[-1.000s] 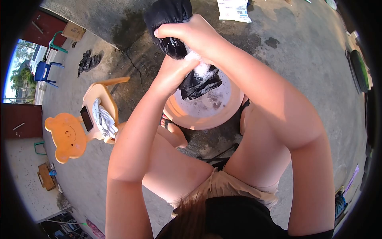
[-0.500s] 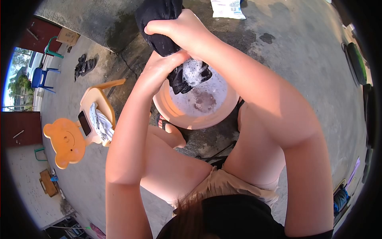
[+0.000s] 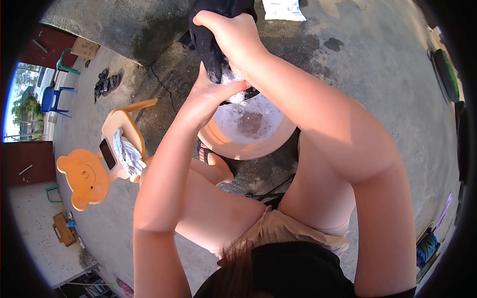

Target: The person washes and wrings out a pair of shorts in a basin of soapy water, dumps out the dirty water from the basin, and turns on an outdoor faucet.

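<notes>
A wet black cloth point(image 3: 206, 47), its exact kind unclear, is held above the far part of a round peach-coloured basin point(image 3: 238, 153). My right hand point(image 3: 237, 40) grips its upper part, thumb over the top. Lower down and to the left, my left hand point(image 3: 214, 95) is closed around the cloth's lower part, its fingers mostly hidden. White suds point(image 3: 233, 79) cling to the cloth between the two hands. Foamy water point(image 3: 251, 121) lies in the basin, with a brownish patch in the middle of the foam.
Left of me, an orange bear-faced chair point(image 3: 84, 176) carries a phone point(image 3: 108, 154) and a light patterned cloth point(image 3: 128, 154). Dark sandals point(image 3: 107, 84) lie on the concrete farther off. A white packet point(image 3: 283, 10) lies beyond the basin.
The black cloth has shifted to the right between my hands, and its lower end no longer hangs in view over the basin. My left hand has moved slightly down and right.
</notes>
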### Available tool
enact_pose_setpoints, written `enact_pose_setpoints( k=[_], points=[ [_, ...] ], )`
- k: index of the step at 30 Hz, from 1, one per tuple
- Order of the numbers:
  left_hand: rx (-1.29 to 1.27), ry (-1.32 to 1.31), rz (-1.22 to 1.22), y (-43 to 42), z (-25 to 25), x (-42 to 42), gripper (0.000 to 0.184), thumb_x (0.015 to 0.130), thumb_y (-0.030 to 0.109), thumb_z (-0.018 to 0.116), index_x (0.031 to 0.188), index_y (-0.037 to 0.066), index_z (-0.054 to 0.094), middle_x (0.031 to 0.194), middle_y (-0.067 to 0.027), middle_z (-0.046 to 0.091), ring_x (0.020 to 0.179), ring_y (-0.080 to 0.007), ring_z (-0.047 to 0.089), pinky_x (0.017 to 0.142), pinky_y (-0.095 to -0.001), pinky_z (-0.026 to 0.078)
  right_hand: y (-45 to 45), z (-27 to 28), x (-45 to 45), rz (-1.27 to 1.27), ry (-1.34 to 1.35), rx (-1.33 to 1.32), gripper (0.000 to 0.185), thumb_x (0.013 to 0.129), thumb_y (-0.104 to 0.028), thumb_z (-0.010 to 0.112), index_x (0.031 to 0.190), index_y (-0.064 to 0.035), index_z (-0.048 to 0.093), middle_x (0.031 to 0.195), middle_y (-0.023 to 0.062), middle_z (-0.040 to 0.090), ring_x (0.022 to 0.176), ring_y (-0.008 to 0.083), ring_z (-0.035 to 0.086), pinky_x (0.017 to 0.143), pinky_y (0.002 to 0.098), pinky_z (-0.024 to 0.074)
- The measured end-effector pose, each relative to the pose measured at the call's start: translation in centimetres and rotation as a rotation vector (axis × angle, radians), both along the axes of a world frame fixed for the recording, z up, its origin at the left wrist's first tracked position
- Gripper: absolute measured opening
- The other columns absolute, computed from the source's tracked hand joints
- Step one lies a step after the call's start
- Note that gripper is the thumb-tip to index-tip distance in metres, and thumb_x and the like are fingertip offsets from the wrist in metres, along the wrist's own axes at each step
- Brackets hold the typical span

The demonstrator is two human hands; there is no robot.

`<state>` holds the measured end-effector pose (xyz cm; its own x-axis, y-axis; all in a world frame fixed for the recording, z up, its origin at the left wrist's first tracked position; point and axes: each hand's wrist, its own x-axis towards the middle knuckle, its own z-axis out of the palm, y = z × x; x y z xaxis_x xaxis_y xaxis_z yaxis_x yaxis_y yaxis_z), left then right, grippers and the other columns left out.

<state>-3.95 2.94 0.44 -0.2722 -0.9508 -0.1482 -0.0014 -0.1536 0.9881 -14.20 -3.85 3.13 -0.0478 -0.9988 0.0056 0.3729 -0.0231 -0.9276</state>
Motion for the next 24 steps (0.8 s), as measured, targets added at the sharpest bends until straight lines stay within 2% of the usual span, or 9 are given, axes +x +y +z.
enact_pose_setpoints(
  k=[1, 5, 8, 10, 16, 19, 22, 24],
  points=[
    [0.016, 0.072, 0.002, -0.1, 0.0, -0.4, 0.084, 0.073, 0.010, 0.075, 0.139, 0.000, 0.025, 0.125, -0.0147, 0.051, 0.112, -0.0221, 0.054, 0.097, -0.0349, 0.042, 0.0, 0.0, 0.0, -0.001, -0.025, 0.010, 0.032, 0.068, -0.019, 0.072, 0.080, 0.0097, 0.065, 0.075, 0.0107, 0.065, 0.066, 0.0158, 0.062, 0.061, 0.0281, 0.0492],
    [-0.080, 0.130, 0.053, -0.8, -1.8, -1.0, 0.063, 0.080, 0.007, 0.069, 0.133, -0.002, 0.037, 0.125, -0.0127, 0.052, 0.112, -0.0221, 0.054, 0.095, -0.0383, 0.044, -0.3, -0.3, 0.1, 0.015, -0.047, -0.051, 0.031, 0.068, -0.019, 0.072, 0.080, 0.0090, 0.065, 0.075, 0.0112, 0.065, 0.066, 0.0163, 0.063, 0.062, 0.0285, 0.0494],
    [-0.141, 0.073, 0.094, -1.2, -2.0, -1.5, 0.056, 0.081, 0.006, 0.067, 0.129, -0.003, 0.041, 0.122, -0.0116, 0.054, 0.110, -0.0207, 0.055, 0.094, -0.0364, 0.044, -0.5, -0.6, 0.4, -0.043, -0.058, -0.115, 0.041, 0.059, -0.028, 0.073, 0.062, 0.0101, 0.059, 0.063, 0.0113, 0.060, 0.059, 0.0165, 0.058, 0.057, 0.0305, 0.0468],
    [-0.167, -0.011, 0.088, -1.3, -1.2, -1.8, 0.054, 0.081, 0.006, 0.066, 0.128, -0.003, 0.043, 0.121, -0.0113, 0.055, 0.110, -0.0198, 0.055, 0.093, -0.0351, 0.044, -0.7, -0.5, 0.2, -0.054, -0.041, -0.089, 0.041, 0.059, -0.028, 0.073, 0.063, 0.0103, 0.060, 0.063, 0.0118, 0.061, 0.059, 0.0166, 0.058, 0.057, 0.0302, 0.0469],
    [-0.192, -0.152, 0.139, -1.4, -0.4, -2.3, 0.051, 0.075, 0.005, 0.067, 0.121, -0.004, 0.048, 0.115, -0.0100, 0.058, 0.103, -0.0186, 0.057, 0.091, -0.0323, 0.044, -0.8, -0.6, -0.2, -0.074, -0.058, -0.051, 0.040, 0.060, -0.027, 0.073, 0.059, 0.0099, 0.057, 0.058, 0.0097, 0.058, 0.054, 0.0164, 0.055, 0.052, 0.0313, 0.0446],
    [-0.207, -0.184, 0.170, -2.1, -0.8, -2.0, 0.035, 0.069, 0.009, 0.071, 0.100, -0.002, 0.060, 0.092, -0.0061, 0.065, 0.083, -0.0138, 0.061, 0.076, -0.0295, 0.047, -0.5, 0.1, -0.6, -0.069, -0.017, 0.042, 0.039, 0.060, -0.027, 0.073, 0.056, 0.0083, 0.055, 0.055, 0.0078, 0.055, 0.050, 0.0154, 0.052, 0.049, 0.0326, 0.0428],
    [-0.204, -0.266, 0.170, -2.1, -0.5, -1.8, 0.031, 0.069, 0.009, 0.068, 0.097, -0.002, 0.061, 0.089, -0.0056, 0.065, 0.079, -0.0136, 0.061, 0.074, -0.0295, 0.047, -0.3, 0.3, -0.9, -0.034, -0.066, 0.067, 0.039, 0.061, -0.026, 0.072, 0.055, 0.0072, 0.054, 0.053, 0.0067, 0.053, 0.048, 0.0146, 0.050, 0.047, 0.0324, 0.0414],
    [-0.180, -0.322, 0.140, -2.0, -0.2, -1.8, 0.032, 0.069, 0.006, 0.065, 0.099, -0.002, 0.060, 0.094, -0.0071, 0.064, 0.087, -0.0151, 0.059, 0.080, -0.0295, 0.045, -0.3, 0.1, -0.9, -0.017, -0.059, 0.056, 0.038, 0.061, -0.026, 0.072, 0.055, 0.0068, 0.053, 0.052, 0.0061, 0.052, 0.048, 0.0140, 0.049, 0.046, 0.0315, 0.0403]
  ],
)
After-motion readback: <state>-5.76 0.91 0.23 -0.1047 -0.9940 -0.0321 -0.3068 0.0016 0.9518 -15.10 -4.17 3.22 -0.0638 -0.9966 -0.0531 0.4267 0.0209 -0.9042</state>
